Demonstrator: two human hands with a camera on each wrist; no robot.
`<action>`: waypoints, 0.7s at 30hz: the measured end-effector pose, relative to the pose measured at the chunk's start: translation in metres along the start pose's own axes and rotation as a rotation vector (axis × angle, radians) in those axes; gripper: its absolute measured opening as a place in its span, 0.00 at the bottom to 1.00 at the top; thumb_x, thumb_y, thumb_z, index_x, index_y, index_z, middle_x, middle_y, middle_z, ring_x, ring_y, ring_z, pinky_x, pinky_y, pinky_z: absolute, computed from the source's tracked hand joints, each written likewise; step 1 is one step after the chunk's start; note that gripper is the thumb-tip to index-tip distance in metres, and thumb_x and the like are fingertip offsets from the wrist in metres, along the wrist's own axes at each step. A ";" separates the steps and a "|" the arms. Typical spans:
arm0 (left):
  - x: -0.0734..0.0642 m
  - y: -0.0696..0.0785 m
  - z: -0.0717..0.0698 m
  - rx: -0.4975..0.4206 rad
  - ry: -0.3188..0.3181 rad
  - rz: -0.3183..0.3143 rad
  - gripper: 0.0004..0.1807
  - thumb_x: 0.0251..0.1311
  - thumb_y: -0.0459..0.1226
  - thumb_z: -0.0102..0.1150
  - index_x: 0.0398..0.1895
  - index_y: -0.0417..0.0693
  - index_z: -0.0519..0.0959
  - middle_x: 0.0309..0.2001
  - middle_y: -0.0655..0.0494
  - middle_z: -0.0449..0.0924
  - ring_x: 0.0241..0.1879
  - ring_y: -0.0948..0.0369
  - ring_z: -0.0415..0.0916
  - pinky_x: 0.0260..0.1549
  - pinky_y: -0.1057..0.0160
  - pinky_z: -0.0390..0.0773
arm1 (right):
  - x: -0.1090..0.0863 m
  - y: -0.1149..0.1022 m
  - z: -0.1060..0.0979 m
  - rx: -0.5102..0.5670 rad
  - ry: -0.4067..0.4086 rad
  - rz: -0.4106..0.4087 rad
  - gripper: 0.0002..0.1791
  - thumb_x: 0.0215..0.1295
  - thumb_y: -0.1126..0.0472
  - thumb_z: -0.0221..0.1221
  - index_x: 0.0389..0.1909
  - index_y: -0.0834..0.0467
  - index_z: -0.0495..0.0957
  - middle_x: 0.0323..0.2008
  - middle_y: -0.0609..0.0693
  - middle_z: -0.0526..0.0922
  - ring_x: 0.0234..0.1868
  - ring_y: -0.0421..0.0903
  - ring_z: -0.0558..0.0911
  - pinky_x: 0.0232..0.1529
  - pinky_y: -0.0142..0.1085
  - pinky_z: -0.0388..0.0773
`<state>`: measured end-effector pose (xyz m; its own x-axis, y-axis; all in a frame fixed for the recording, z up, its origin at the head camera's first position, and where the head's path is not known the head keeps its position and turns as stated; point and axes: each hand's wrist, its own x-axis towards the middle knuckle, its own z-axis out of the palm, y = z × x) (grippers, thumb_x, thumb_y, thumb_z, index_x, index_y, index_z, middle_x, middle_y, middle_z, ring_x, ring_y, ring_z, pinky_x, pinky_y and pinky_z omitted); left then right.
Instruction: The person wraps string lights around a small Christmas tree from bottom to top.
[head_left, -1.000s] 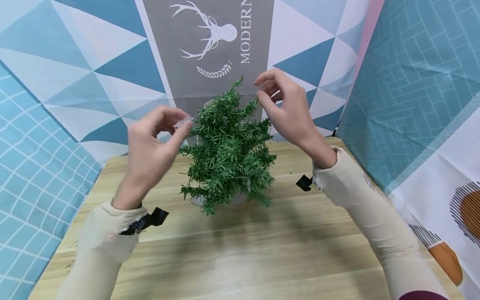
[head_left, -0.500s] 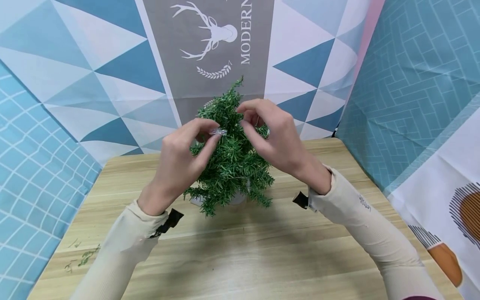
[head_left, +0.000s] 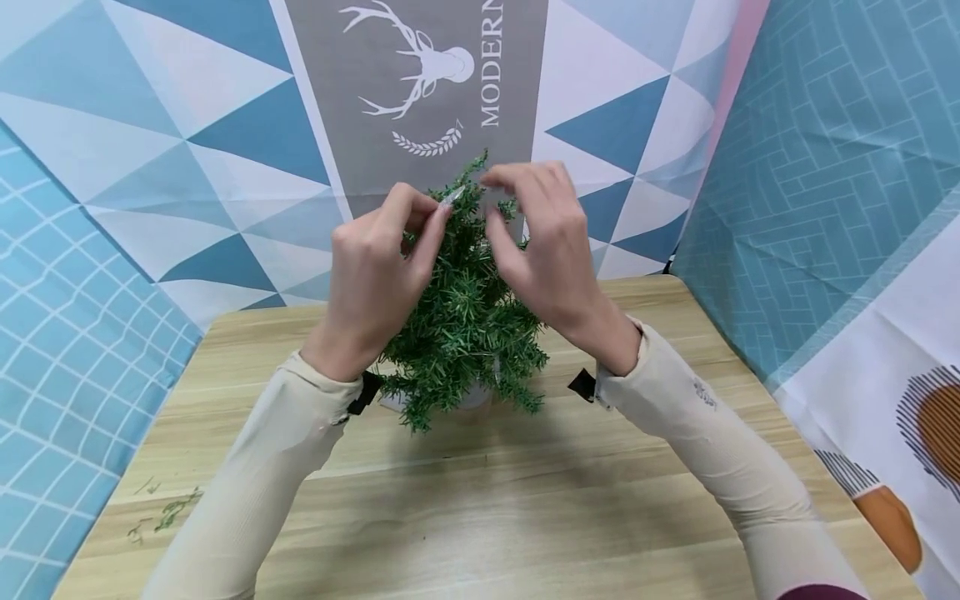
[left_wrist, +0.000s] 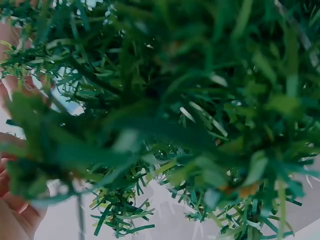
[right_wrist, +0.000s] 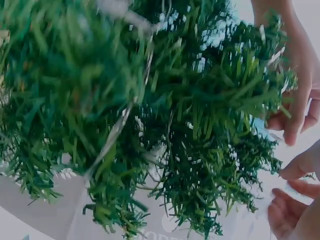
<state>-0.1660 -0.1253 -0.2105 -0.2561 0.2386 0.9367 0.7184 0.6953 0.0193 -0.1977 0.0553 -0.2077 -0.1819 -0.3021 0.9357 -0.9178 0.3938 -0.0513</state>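
A small artificial green fir tree (head_left: 461, 333) stands upright on the table in a pale pot (head_left: 476, 398), mostly hidden by branches. Near the treetop my left hand (head_left: 375, 271) pinches a small clear, shiny piece (head_left: 453, 197) between thumb and fingertips; its exact kind is too small to tell. My right hand (head_left: 546, 250) is on the other side of the top, fingers bent and thumb apart, with nothing visible between them. Through the branches in the right wrist view runs a thin pale strand (right_wrist: 117, 131). Foliage fills most of the left wrist view.
The wooden table (head_left: 480, 517) extends in front of the tree. Loose green bits (head_left: 176, 510) lie on its left side. Patterned cloth (head_left: 240, 167) hangs close behind, and tiled-pattern cloths (head_left: 840, 183) stand along both sides.
My left hand has moved right and up to the treetop with the clear piece. The right hand dipped inward toward the branches, then rose again beside the top.
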 end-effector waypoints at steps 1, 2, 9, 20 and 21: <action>0.001 0.000 0.001 0.013 0.008 0.000 0.08 0.70 0.34 0.57 0.33 0.37 0.76 0.25 0.49 0.83 0.19 0.59 0.76 0.17 0.65 0.70 | 0.000 0.001 0.000 0.002 0.002 0.021 0.12 0.64 0.73 0.58 0.48 0.70 0.79 0.43 0.60 0.84 0.43 0.53 0.78 0.46 0.39 0.76; 0.002 0.000 0.003 0.018 0.013 0.003 0.09 0.70 0.34 0.57 0.32 0.37 0.76 0.24 0.49 0.83 0.18 0.59 0.75 0.16 0.65 0.69 | -0.001 0.002 -0.001 0.005 -0.007 0.044 0.13 0.64 0.73 0.58 0.49 0.70 0.79 0.46 0.60 0.84 0.46 0.53 0.78 0.48 0.39 0.76; 0.011 -0.011 0.011 -0.054 0.002 -0.041 0.11 0.68 0.35 0.60 0.30 0.37 0.73 0.20 0.50 0.78 0.17 0.61 0.73 0.19 0.68 0.71 | -0.006 0.002 -0.007 0.052 -0.095 0.095 0.18 0.65 0.73 0.57 0.55 0.68 0.78 0.51 0.59 0.83 0.50 0.48 0.80 0.51 0.37 0.76; -0.002 -0.015 -0.005 -0.043 -0.139 -0.097 0.16 0.68 0.40 0.61 0.40 0.34 0.73 0.20 0.50 0.77 0.17 0.59 0.73 0.19 0.65 0.71 | -0.011 0.006 -0.017 0.022 -0.114 0.031 0.21 0.64 0.72 0.58 0.58 0.69 0.75 0.54 0.61 0.81 0.53 0.52 0.77 0.55 0.40 0.73; -0.005 -0.015 -0.008 -0.035 -0.149 -0.095 0.16 0.68 0.40 0.61 0.41 0.33 0.73 0.21 0.49 0.78 0.18 0.59 0.73 0.19 0.64 0.72 | -0.010 0.009 -0.020 0.015 -0.118 0.021 0.20 0.64 0.72 0.57 0.57 0.70 0.75 0.54 0.61 0.81 0.52 0.52 0.77 0.54 0.40 0.74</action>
